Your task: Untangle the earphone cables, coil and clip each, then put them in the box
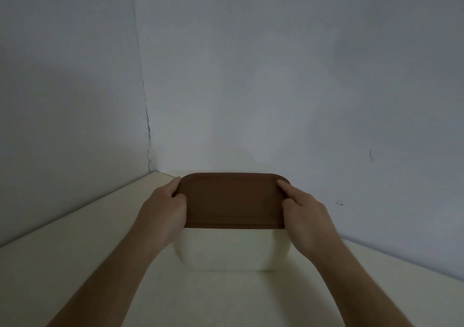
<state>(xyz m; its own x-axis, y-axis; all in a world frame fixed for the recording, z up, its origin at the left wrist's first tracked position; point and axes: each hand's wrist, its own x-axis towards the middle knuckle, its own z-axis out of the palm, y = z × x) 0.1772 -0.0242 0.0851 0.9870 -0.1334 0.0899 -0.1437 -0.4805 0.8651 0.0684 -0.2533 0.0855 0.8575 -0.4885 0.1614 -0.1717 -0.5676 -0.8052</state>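
Between the two grips sat one cream, round-cornered plastic box (227, 248) on the pale bench (75, 264), capped by one flat dark-brown lid (232, 198). The left hand (164, 204) clasped the lid's left edge, fingers curled over its rim, and the right hand (302, 211) clasped the right edge the same way, forefinger lying along the top. So both grips were grasping the lid, one at each short end, with the box body just below them.

No earphone cables and no clips showed anywhere, so their count in view was nil; whether any lay inside the box could not be told. Judging by that, this was either the opening of the box before any untangling or the closing of it after the last cable went in.

Beyond the grips rose two plain grey walls (276, 75) meeting at one cracked corner.
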